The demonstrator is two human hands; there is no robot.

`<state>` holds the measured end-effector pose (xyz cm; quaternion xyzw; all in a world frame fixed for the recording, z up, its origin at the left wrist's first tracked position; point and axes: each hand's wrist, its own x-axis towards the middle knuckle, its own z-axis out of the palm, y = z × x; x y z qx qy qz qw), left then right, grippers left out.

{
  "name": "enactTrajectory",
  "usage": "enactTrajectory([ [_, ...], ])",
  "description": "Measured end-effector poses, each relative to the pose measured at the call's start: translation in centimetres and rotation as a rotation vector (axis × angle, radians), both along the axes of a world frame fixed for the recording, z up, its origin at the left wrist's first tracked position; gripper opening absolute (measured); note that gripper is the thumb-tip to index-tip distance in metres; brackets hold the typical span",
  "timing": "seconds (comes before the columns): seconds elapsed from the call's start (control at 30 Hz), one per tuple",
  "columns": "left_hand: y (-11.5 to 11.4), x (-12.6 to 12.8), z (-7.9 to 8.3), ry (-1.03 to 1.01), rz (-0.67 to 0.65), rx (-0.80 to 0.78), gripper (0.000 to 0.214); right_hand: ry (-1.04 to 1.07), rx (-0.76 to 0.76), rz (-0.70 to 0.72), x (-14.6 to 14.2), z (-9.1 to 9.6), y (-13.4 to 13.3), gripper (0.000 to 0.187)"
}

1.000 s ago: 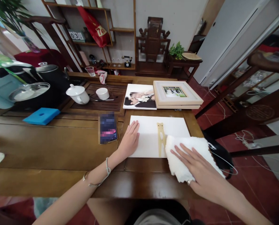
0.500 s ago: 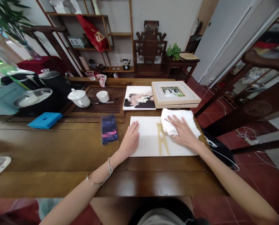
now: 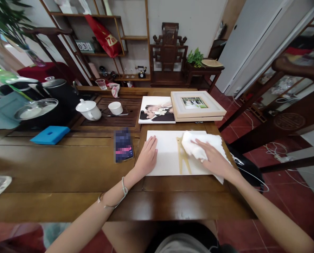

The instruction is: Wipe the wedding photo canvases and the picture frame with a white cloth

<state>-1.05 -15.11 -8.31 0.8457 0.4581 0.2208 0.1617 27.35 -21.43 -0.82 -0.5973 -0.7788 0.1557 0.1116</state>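
A white rectangular board lies on the wooden table, with a yellowish A-shaped frame stand on its face. My left hand rests on the board's left edge, fingers stretched out and lying flat, holding nothing. Over the board's right part my right hand presses and grips a bunched white cloth. The cloth touches the right side of the stand and covers part of the board. One of its corners hangs past the board's near edge. Some fingers of the right hand are hidden in the folds.
Behind the board lie a photo panel and a stacked pale picture frame. A phone is left of my left hand. Farther left are a blue block, a lidded white cup and a small white bowl.
My right hand has slid the cloth toward me and slightly right, uncovering some of the board's far edge. My left hand, the board and the stand have stayed in place.
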Motion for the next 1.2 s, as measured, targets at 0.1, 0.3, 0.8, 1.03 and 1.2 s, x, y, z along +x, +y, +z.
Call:
enactTrajectory([
  [0.1,0.0,0.0,-0.2,0.005,0.003,0.019,0.050,-0.005,-0.030,-0.019,-2.0,0.7,4.8,0.049],
  [0.3,0.2,0.0,-0.4,-0.022,-0.005,0.044,0.050,-0.003,-0.029,0.130,-7.9,1.2,8.1,0.048],
  [0.8,0.0,0.3,-0.1,-0.010,0.005,0.021,0.050,-0.160,-0.013,-0.069,-1.5,1.5,5.8,0.037],
  [1.03,0.0,0.3,0.0,-0.018,0.003,0.050,0.046,-0.185,-0.015,0.114,-11.7,2.7,9.1,0.038],
  [1.2,-0.1,0.2,0.3,-0.056,-0.016,0.070,0.041,-0.216,0.004,0.167,-14.4,2.9,10.4,0.036],
])
